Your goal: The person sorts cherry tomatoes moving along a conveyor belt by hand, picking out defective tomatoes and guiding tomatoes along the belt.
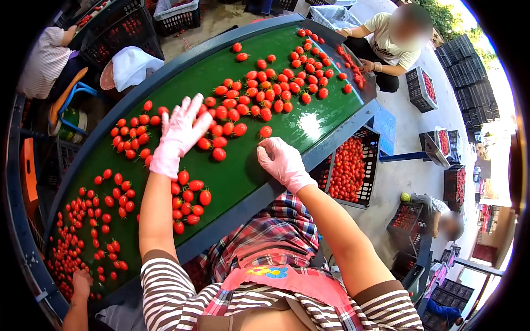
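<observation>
Tomatoes: Many small red tomatoes (265, 94) are lying on the green belt (237, 190), scattered from its lower-left end to its upper-right end. A thick group is running along the middle toward the upper-right end, and a compact group is sitting by the near edge, beside the left forearm.
Left hand: The gloved left hand (182, 129) is reaching over the belt, palm down, with its fingers spread and tomatoes lying on both sides of it.
Right hand: The gloved right hand (281, 160) is hovering or resting by the near edge, fingers curling in toward the thumb, just beside one tomato; whether it is pinching anything, one cannot tell.
Amount: Plenty of tomatoes are lying loose on the belt, while a black crate (371, 163) below the near edge is holding a deep heap.
Belt: Its smooth surface is shining with a white glare near the near edge, and a dark, raised rim (221, 222) is bordering it.
Skins: The tomatoes are showing glossy, oval bodies, some carrying green stem tops.
Gloves: Thin, pale pink material is wrinkling at the wrists.
Others: A co-worker (395, 41) is crouching at the upper-right end; another person's bare hand (81, 282) is reaching in at the lower left.
</observation>
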Available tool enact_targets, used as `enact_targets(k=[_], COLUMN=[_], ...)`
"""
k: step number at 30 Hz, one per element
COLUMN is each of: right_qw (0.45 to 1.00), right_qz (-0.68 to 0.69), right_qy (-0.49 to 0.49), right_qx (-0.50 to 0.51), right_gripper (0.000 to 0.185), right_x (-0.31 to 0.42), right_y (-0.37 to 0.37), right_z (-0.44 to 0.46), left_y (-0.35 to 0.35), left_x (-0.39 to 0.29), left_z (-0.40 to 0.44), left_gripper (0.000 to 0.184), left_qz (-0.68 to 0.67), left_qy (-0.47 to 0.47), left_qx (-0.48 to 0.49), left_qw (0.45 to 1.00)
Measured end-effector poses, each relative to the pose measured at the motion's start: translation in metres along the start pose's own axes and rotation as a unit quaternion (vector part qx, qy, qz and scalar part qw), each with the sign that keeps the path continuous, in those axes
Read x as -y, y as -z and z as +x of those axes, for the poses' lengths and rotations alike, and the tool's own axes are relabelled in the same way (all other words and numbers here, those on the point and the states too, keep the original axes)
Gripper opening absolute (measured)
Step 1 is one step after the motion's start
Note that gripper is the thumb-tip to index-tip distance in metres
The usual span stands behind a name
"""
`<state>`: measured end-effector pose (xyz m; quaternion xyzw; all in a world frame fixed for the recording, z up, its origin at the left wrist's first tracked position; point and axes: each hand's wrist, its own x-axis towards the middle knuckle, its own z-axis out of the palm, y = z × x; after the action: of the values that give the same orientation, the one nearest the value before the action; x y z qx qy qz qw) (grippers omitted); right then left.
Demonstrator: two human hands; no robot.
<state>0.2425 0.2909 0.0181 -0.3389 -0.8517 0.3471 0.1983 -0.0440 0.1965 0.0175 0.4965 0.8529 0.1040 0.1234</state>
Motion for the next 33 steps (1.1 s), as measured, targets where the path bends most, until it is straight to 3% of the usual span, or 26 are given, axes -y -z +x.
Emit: enact_targets(k=[2, 4, 6, 8, 10, 11, 14, 16, 18, 20, 21, 26, 29, 33], right_qw=[1.0, 1.0, 0.999, 0.999, 0.999, 0.999, 0.999, 0.999, 0.999, 0.999, 0.999, 0.998, 0.994, 0.993], right_qz=[-0.001, -0.002, -0.049, -0.041, -0.031, -0.039, -0.036, -0.035, -0.048, -0.019, -0.011, 0.011, 0.064, 0.072], right_qy=[-0.002, -0.002, -0.011, -0.018, -0.024, -0.033, -0.019, -0.004, 0.002, -0.02, -0.022, -0.038, -0.069, -0.078], right_qx=[-0.008, -0.018, -0.001, 0.003, 0.004, 0.018, 0.01, 0.011, 0.01, 0.031, 0.029, 0.052, 0.058, 0.045], right_gripper=[0.014, 0.014, 0.016, 0.02, 0.021, 0.023, 0.024, 0.024, 0.024, 0.024, 0.024, 0.026, 0.029, 0.03], right_x=[-0.001, -0.004, -0.006, -0.013, -0.013, -0.014, -0.025, -0.029, -0.034, -0.037, -0.044, -0.041, -0.041, -0.029], right_y=[0.0, 0.001, 0.004, 0.003, 0.004, 0.007, 0.004, 0.008, 0.012, 0.014, 0.013, 0.018, 0.014, 0.016], right_z=[0.004, 0.006, 0.015, 0.018, 0.02, 0.025, 0.028, 0.029, 0.031, 0.032, 0.032, 0.029, 0.026, 0.019], left_y=[0.018, 0.014, 0.013, 0.01, 0.019, 0.015, 0.031, 0.057, -0.004, -0.033, -0.03, -0.01, 0.013, 0.016], left_x=[-0.012, 0.012, 0.044, 0.072, 0.069, 0.061, 0.003, -0.048, -0.061, -0.057, -0.058, -0.023, 0.015, 0.064], left_z=[-0.028, -0.029, -0.024, -0.019, -0.022, -0.026, -0.078, -0.105, -0.142, -0.155, -0.155, -0.16, -0.138, -0.056], left_gripper=[0.076, 0.074, 0.073, 0.072, 0.073, 0.061, 0.066, 0.076, 0.081, 0.082, 0.083, 0.074, 0.063, 0.054], left_qz=[-0.063, 0.091, 0.082, 0.093, -0.041, 0.026, 0.059, -0.008, 0.059, 0.057, 0.092, 0.036, -0.001, -0.074], left_qy=[0.009, 0.04, 0.133, 0.151, 0.058, 0.031, 0.064, 0.022, -0.063, -0.088, -0.05, 0.137, 0.081, 0.089], left_qx=[0.019, -0.085, -0.155, -0.124, -0.052, -0.05, -0.035, 0.113, 0.027, -0.039, -0.011, -0.122, -0.232, -0.252], left_qw=[0.998, 0.991, 0.975, 0.976, 0.996, 0.998, 0.996, 0.993, 0.996, 0.994, 0.994, 0.982, 0.969, 0.961])
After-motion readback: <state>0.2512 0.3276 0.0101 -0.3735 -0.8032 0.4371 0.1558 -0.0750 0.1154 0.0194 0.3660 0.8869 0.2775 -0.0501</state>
